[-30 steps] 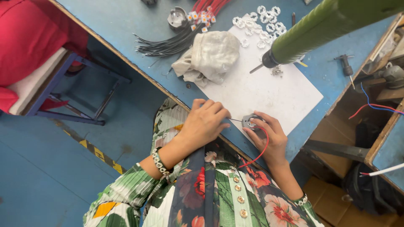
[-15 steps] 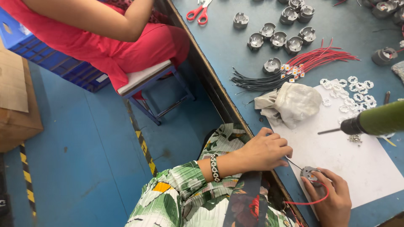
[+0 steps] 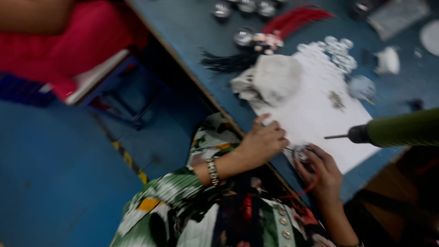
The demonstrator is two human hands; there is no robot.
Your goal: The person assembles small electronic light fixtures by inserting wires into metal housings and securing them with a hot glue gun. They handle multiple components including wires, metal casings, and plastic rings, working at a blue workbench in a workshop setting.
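Cupped in the right hand (image 3: pixel 322 176) at the blue table's (image 3: pixel 196 34) near edge, the small round metal part (image 3: pixel 302 153) with its red wire (image 3: pixel 307 188) sat steadied while the left hand (image 3: pixel 264 142) pinched it, the green powered screwdriver (image 3: pixel 398 129) hanging within reach.

Assembly workshop: hanging screwdriver (image 3: pixel 402 129), wire bundles (image 3: pixel 292 20)

A smooth blue painted floor (image 3: pixel 50 183) fills the left side, crossed by a diagonal yellow-and-black striped marking (image 3: pixel 125 158). A blue metal-framed stool (image 3: pixel 116 91) stands beside the long blue worktop (image 3: pixel 192 32) with its pale wooden edge. The lighting is dim and the picture is blurred.
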